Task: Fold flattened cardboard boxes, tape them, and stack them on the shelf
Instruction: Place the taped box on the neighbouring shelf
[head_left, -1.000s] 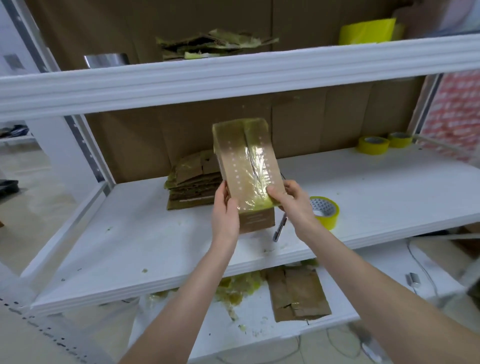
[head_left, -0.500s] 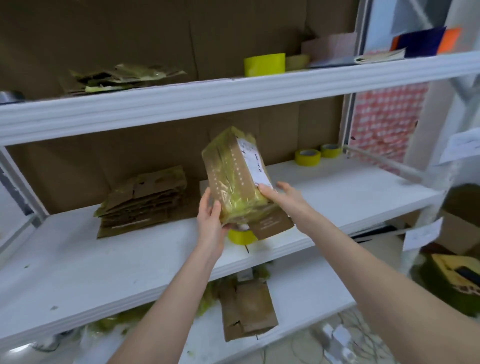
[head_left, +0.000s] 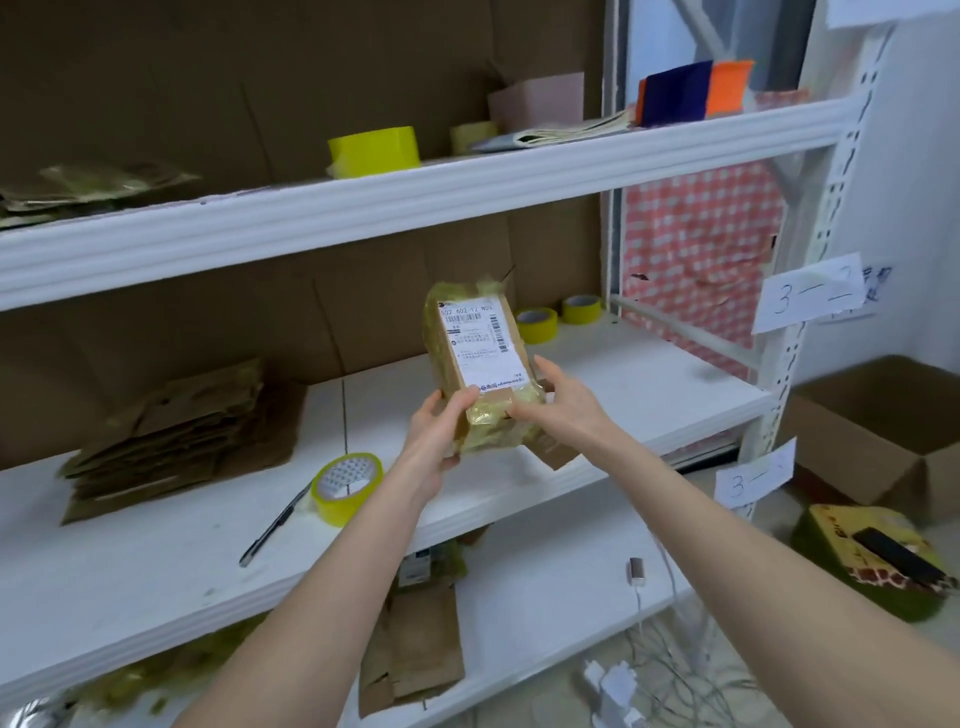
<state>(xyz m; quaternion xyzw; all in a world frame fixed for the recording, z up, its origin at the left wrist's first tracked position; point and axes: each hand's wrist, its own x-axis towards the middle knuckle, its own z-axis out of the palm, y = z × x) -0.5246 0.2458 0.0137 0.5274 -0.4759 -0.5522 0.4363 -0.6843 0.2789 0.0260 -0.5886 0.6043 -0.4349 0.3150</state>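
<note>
At the left of the frame a stack of flattened cardboard boxes (head_left: 171, 441) lies on the middle shelf (head_left: 649, 374) of a white rack. A pen (head_left: 275, 525) and a roll of yellow tape (head_left: 347, 486) sit just to its right, near the front edge. At centre, a person holds a folded, taped box (head_left: 483, 374) in the air above that shelf, clear of the board, its white shipping label turned towards the camera. The left hand (head_left: 441, 431) is wrapped round the box's lower left edge, thumb across the front. The right hand (head_left: 561, 410) clasps the lower right corner, thumb on the front and fingers laid along the side. Both hands sit at the bottom end, about equally near, so the box rises up and away from them. Its long axis is close to upright, with the top leaning a little to the left. Bare shelf board lies beyond and to the right of the box, in front of two more tape rolls (head_left: 537, 325) at the back. By the look of it, that is where the box would be set down. That would call for a short carry forward and right, then lowering it bottom end first or tipping it onto a long side. At lower right an open carton (head_left: 883, 431) stands on the floor.
</note>
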